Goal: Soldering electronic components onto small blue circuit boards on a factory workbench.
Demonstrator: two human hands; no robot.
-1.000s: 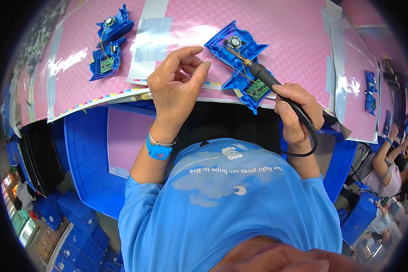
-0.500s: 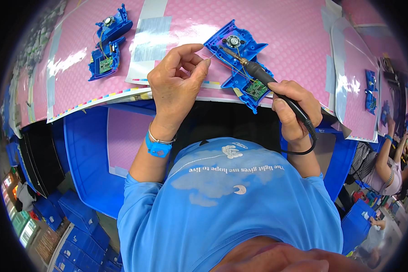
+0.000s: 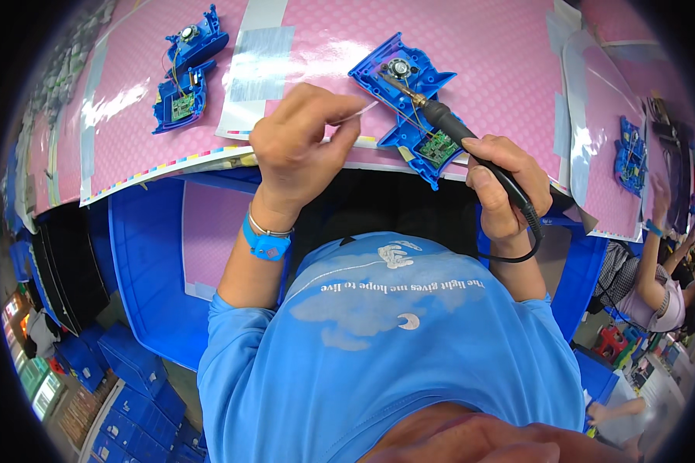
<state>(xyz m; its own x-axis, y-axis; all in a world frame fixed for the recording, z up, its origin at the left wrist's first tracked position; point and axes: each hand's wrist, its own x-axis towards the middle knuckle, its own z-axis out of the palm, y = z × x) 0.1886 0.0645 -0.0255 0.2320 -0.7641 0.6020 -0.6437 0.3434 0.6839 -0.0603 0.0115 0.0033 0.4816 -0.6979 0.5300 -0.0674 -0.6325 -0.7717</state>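
Note:
A soldering iron (image 3: 449, 123) with a black handle is held in my right hand (image 3: 510, 185), my fingers wrapped round its grip. Its metal tip points up and left, over the blue plastic housing (image 3: 378, 62) by the round speaker. This housing lies opened in two parts, with a green circuit board (image 3: 438, 150) in the nearer one and thin wires running between. My left hand (image 3: 301, 147), somewhat blurred, pinches a thin pale wire (image 3: 367, 109) just left of the housing. The wire's free end sticks out toward the housing.
Another opened blue housing (image 3: 181, 107) lies at the left on the pink table covering (image 3: 316, 54). A third housing (image 3: 631, 158) sits at the far right, near a co-worker's hand (image 3: 659, 197). Below the table edge is a blue bin (image 3: 154, 309). The iron's black cord (image 3: 534, 239) loops beside my right wrist.
My left hand has drawn back down and left, away from the housing, with the thin wire. The iron's tip has shifted very slightly. The far-right housing and the co-worker's hand have moved.

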